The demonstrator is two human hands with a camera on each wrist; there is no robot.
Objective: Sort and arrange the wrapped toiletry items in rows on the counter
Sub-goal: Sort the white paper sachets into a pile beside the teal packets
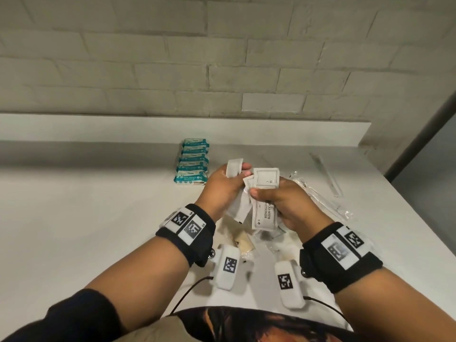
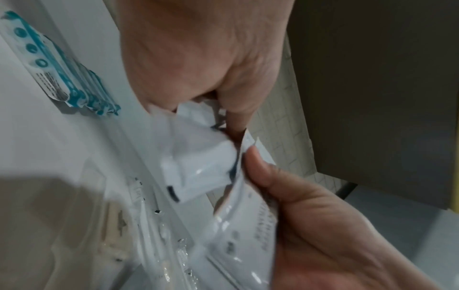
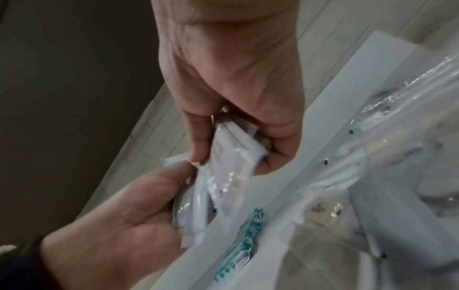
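I've got flat white printed sachets (image 1: pixel 265 201) held up over the white counter (image 1: pixel 98 206). Six teal-and-white wrapped packets (image 1: pixel 193 162) sit in a neat row behind, and clear-wrapped long items (image 1: pixel 320 193) lie loose to the right.

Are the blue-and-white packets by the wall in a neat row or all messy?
Neat row: the teal-and-white wrapped packets lie overlapping in one straight line on the white counter.
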